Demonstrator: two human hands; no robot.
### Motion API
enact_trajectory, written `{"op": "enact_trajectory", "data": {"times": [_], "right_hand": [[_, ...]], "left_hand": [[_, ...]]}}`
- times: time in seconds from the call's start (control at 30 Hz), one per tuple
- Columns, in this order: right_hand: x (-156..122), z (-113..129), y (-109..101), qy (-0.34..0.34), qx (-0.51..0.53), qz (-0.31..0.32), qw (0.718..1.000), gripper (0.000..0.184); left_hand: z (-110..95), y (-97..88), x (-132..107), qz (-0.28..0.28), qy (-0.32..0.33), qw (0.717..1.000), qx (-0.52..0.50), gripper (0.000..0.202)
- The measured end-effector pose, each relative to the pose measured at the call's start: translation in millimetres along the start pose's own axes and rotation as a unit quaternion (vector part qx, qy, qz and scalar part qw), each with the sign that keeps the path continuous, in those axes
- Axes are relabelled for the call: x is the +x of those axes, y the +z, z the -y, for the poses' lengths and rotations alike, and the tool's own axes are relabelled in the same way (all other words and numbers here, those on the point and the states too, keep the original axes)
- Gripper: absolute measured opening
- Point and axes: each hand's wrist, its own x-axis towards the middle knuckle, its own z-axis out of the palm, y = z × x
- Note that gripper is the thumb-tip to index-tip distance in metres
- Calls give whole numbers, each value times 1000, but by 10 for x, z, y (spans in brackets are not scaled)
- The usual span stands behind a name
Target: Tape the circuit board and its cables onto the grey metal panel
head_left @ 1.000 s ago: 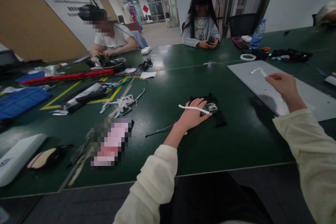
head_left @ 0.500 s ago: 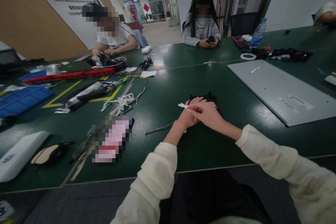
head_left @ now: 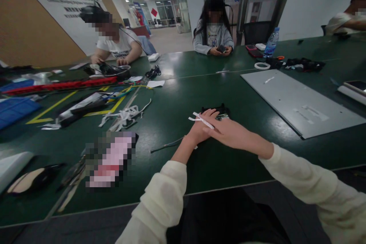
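Note:
My left hand (head_left: pixel 200 129) rests on the green table (head_left: pixel 228 91), its fingers lying over a small black device with a circuit board (head_left: pixel 219 111). White tape strips (head_left: pixel 200 119) lie across the back of my left hand. My right hand (head_left: pixel 228 131) reaches across from the right and lies over my left hand, fingers stretched flat and pressing on the tape. Both arms wear cream sleeves.
A grey panel (head_left: pixel 300 101) lies at the right, a tape roll (head_left: pixel 262 65) and water bottle (head_left: pixel 271 42) behind it. Cables, white tape scraps (head_left: pixel 122 114) and a red bar (head_left: pixel 60 85) crowd the left. Three people sit along the far side.
My right hand came from the grey panel to my left hand with a tape strip, then flattened over it. A second strip now crosses the first on my left hand.

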Motion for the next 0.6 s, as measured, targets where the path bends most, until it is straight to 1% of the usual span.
{"op": "enact_trajectory", "data": {"times": [0.07,0.13,0.23,0.3,0.37,0.4,0.43,0.47,0.5,0.57,0.6], "right_hand": [[5,-157,-268,36,103,1,994,56],[-1,-380,-546,88,166,-16,982,58],[-55,-811,-884,142,261,27,954,59],[-111,-1161,-1038,173,306,18,936,53],[-159,-1563,-1147,221,315,-31,922,45],[-174,-1778,-1189,259,304,-71,914,42],[-182,-1993,-1223,302,287,-122,901,39],[-182,-2202,-1252,351,260,-186,880,37],[-175,-2396,-1277,381,231,-228,866,35],[-140,-2714,-1317,401,190,-275,853,31],[-113,-2833,-1333,396,168,-297,852,31]], "left_hand": [[-29,-12,11,-22,5,1000,5,52],[-50,-13,19,-42,0,999,15,54],[-58,-8,20,-43,2,999,24,55],[-55,-10,15,-38,2,999,25,55],[-52,-19,9,-34,-1,999,23,55],[-52,-24,7,-33,-3,999,22,56],[-53,-31,5,-31,-3,999,21,56],[-54,-37,5,-30,-3,999,19,57],[-55,-43,5,-28,-3,999,18,57],[-56,-50,5,-26,-3,1000,15,58],[-55,-51,5,-25,-5,1000,14,58]]}}
